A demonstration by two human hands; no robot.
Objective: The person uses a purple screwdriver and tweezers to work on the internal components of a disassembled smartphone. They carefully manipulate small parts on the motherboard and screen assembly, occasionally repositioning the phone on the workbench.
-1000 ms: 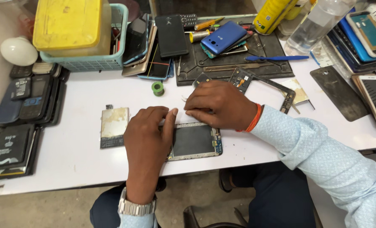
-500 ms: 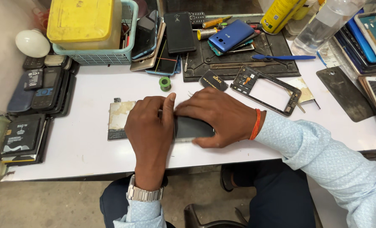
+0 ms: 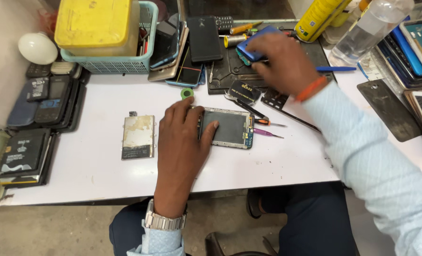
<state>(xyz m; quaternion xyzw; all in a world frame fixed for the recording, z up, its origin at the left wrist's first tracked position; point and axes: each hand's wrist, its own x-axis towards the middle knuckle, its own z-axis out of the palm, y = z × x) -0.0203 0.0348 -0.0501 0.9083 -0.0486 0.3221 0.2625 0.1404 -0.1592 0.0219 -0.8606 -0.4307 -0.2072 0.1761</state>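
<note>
left hand (image 3: 182, 137) pins opened grey rectangular phone chassis (image 3: 230, 128) flat on white bench (image 3: 92, 166); right hand (image 3: 279, 64) rests on blue phone (image 3: 251, 45) farther back.

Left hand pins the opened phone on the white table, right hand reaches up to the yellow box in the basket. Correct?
Not quite. In the head view the left hand does pin the opened phone on the white table, but the right hand reaches to the blue phone on the dark mat, not the yellow box.
</note>
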